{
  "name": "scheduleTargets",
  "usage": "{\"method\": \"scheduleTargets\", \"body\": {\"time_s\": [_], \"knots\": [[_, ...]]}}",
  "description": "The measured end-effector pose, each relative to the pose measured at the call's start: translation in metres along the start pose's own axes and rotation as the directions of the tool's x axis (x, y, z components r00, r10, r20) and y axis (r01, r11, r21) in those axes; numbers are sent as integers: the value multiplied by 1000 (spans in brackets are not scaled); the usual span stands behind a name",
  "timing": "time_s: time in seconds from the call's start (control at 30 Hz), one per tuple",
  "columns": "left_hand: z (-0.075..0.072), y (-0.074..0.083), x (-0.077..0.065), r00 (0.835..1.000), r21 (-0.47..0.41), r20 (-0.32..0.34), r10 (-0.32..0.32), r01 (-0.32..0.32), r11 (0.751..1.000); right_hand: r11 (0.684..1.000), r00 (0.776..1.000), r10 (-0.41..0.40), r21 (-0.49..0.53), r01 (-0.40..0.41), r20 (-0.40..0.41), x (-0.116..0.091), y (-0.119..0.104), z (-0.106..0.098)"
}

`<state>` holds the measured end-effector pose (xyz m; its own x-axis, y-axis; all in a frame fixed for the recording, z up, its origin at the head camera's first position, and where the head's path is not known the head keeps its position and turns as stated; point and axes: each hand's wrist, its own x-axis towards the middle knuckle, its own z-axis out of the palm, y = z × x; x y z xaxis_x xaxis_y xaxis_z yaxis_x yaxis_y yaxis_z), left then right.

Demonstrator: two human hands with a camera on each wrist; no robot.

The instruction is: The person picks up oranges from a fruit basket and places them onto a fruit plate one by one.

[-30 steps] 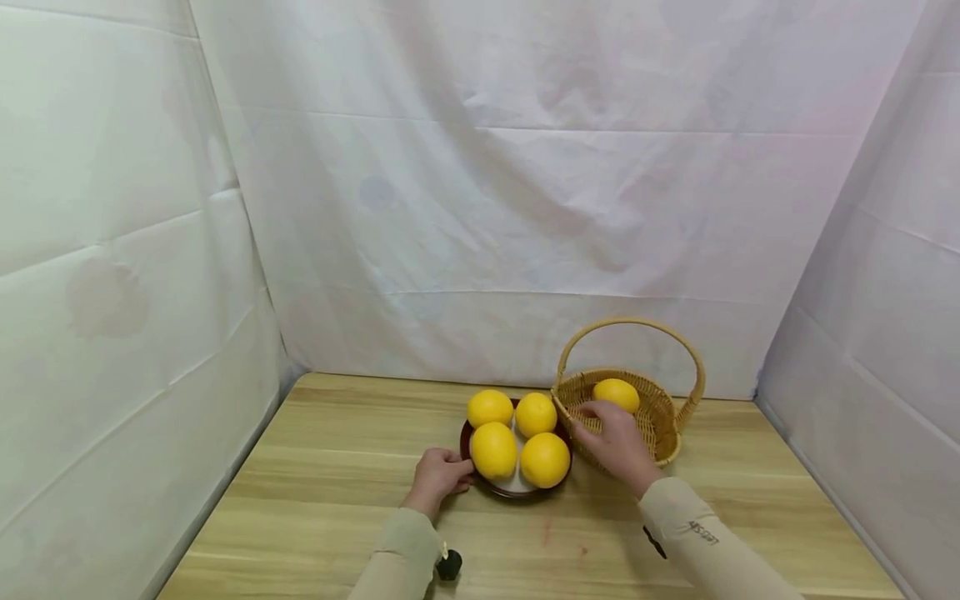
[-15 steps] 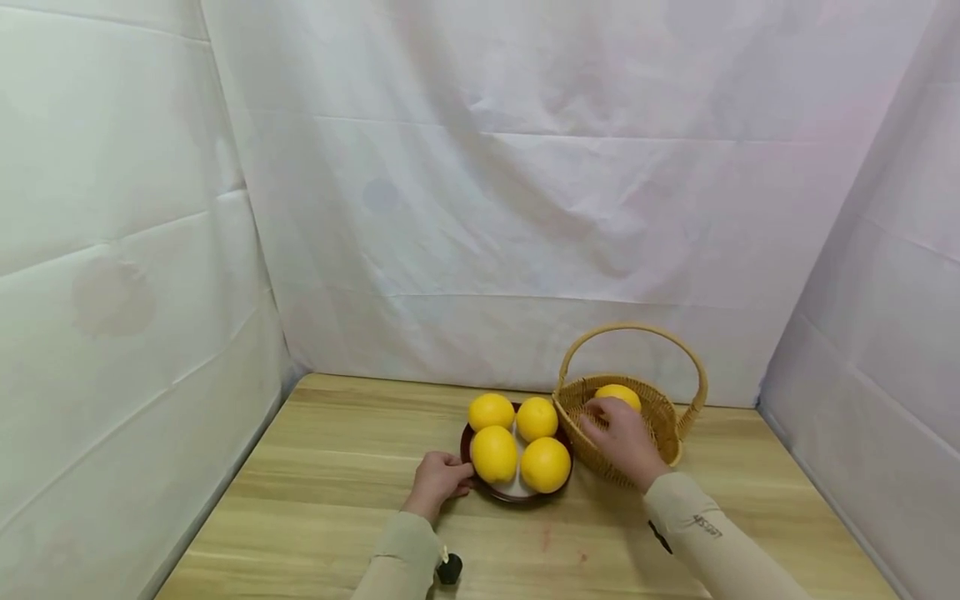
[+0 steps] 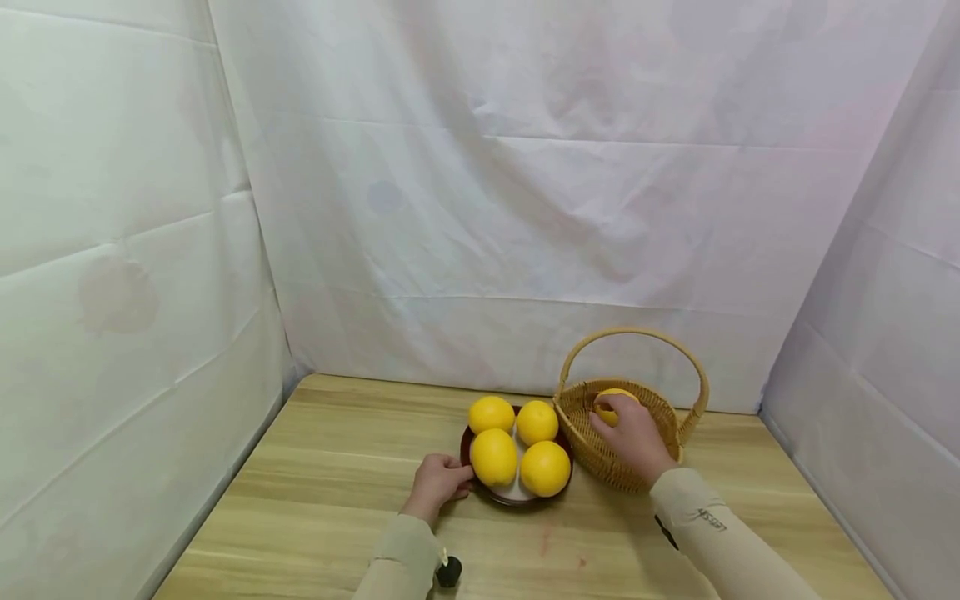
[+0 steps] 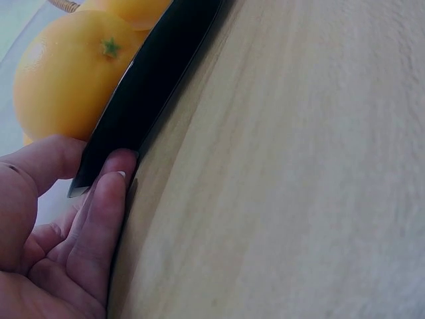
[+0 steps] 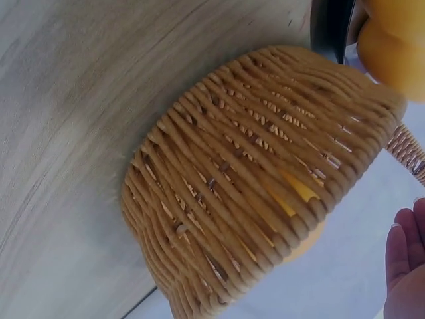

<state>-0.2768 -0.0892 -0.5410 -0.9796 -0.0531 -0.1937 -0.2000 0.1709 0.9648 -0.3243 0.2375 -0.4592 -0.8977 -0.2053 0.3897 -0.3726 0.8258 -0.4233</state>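
Observation:
Several oranges (image 3: 545,468) sit on a round plate (image 3: 516,502) with a dark rim and a pale middle. My left hand (image 3: 438,482) pinches the plate's left rim; in the left wrist view the thumb lies above the edge and the fingers underneath. Right of the plate stands a wicker basket (image 3: 611,471) with one orange (image 3: 604,412) inside. Above the basket, my right hand (image 3: 632,433) reaches over that orange and partly covers it. In the right wrist view its fingers (image 5: 398,256) look fairly straight, apart from the orange (image 5: 305,240) behind the wicker wall.
The basket's tall arched handle (image 3: 637,332) rises behind the right hand. A wooden table (image 3: 337,450) carries everything, with white cloth (image 3: 525,208) hung behind and at both sides. A small black object (image 3: 449,572) is by the left sleeve.
My right hand has shifted slightly right and covers more of the basket's orange. The left hand stays at the plate's rim. The whole head view has drifted slightly.

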Motion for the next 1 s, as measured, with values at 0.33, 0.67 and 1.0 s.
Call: {"method": "scheduleTargets", "body": {"time_s": [0.33, 0.67, 1.0], "knots": [[0, -2, 2, 1000, 5, -9, -8, 8, 1000, 999, 999, 38, 1, -38, 6, 8, 9, 0], [1, -2, 2, 1000, -10, -2, -6, 6, 1000, 998, 997, 66, -12, -66, 28, 14, 23, -5], [-2, -5, 4, 1000, -4, -11, -3, 3, 1000, 993, 987, 120, -3, -120, 109, 20, 24, -11]]}}
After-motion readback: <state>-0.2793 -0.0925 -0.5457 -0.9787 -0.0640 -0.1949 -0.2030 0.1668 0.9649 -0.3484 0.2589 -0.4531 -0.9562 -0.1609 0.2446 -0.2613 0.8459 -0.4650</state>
